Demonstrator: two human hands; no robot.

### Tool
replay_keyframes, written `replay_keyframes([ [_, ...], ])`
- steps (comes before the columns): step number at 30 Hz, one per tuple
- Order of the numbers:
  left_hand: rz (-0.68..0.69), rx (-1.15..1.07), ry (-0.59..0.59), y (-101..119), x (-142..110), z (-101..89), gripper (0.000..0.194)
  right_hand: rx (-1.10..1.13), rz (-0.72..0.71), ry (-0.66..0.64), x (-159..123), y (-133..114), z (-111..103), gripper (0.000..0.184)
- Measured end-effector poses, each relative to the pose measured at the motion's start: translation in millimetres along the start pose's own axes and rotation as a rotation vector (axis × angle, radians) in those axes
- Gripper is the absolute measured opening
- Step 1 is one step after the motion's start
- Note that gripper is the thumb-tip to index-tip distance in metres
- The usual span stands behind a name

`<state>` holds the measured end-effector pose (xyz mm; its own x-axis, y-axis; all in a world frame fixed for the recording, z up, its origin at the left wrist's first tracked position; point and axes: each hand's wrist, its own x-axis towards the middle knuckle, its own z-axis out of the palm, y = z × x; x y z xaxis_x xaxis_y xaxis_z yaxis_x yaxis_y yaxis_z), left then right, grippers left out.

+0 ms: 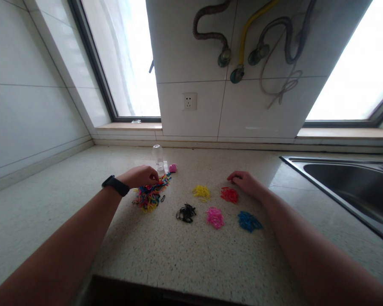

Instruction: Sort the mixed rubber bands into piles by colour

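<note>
Between our two hands, five single-colour heaps of small elastic bands lie on the pale speckled table point(191, 259), spaced apart, it seems, so that no colour strays into another. Nearest our right hand point(243, 180) sits the red heap point(230, 195), just short of the fingers; the blue heap point(249, 221) lies nearer to us, below that hand. Yellow point(201, 192) holds the middle ground between both hands, with pink point(215, 217) and black point(186, 213) on our side of it.

Under our left hand point(147, 175) spreads the mixed pile point(148, 199), probably kept at that side to be within easy reach of those fingers. They curl down over its far edge, closed toward one another; whether they pinch a band, we cannot tell. Our right fingers bend loosely, close together and low over the table, and we cannot make out anything in them.

Just beyond the left hand are a clear bottle point(157, 154) and a small pink object point(172, 168), seemingly set back to leave our hands room.

Thin, glossy and tangled, the mixed bands show red, blue, yellow and black; one dark loop point(162, 198) lies alone beside them, to the left hand's right.
</note>
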<state>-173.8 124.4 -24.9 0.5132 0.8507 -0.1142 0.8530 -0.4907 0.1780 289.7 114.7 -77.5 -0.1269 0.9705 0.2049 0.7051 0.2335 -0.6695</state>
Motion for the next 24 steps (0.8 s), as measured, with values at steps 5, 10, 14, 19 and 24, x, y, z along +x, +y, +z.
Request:
replay_keyframes([
  [5,0.009,-0.014,0.033,0.4,-0.1,-0.3,0.029,-0.023,0.013,0.001,-0.3,-0.2,0.5,0.029],
  [10,0.024,-0.079,0.111,9.1,-2.8,-5.3,0.032,-0.024,0.006,-0.009,-1.4,-4.0,-0.4,0.029],
  [14,0.052,-0.179,0.176,22.9,-5.8,-11.6,0.034,-0.035,0.002,-0.005,-2.0,-4.9,-0.4,0.029],
  [19,0.105,-0.386,0.250,46.9,-6.2,-18.3,0.033,-0.042,0.001,-0.008,-0.4,-3.0,0.7,0.029],
  [24,0.168,-0.712,0.346,87.1,-4.7,-21.6,0.030,-0.039,-0.023,-0.017,0.6,-1.2,1.1,0.028],
])
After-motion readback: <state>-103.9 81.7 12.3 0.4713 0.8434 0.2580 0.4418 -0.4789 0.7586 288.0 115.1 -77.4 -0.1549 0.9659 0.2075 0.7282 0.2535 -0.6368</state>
